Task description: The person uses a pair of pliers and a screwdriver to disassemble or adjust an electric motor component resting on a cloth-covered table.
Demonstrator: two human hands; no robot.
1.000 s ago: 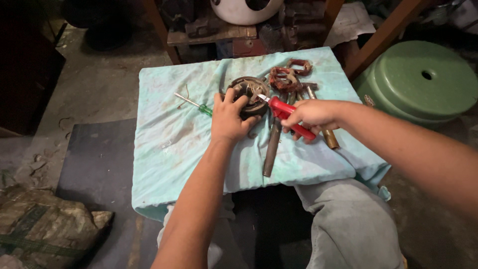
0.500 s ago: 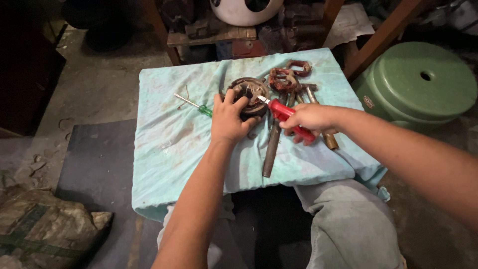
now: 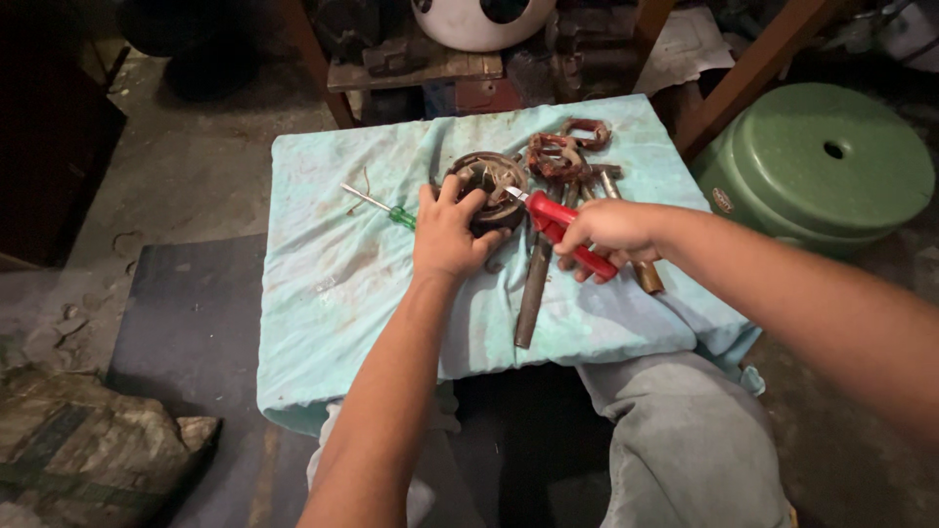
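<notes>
Both hands reach forward, left hand spread flat, right hand clenched.

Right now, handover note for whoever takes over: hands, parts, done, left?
Left hand: pressed on the round metal part, fingers over its rim, steadying it on the pale blue cloth.
Right hand: closed on the red-handled pliers, tips at the part's right edge.
Nearby: green-handled screwdriver to the left, long dark metal bar below, rusty coil pieces behind.
Done: part held down, pliers at its edge.
Left: cannot tell whether the tips have gripped anything; nothing looks pulled free from the part.
</notes>
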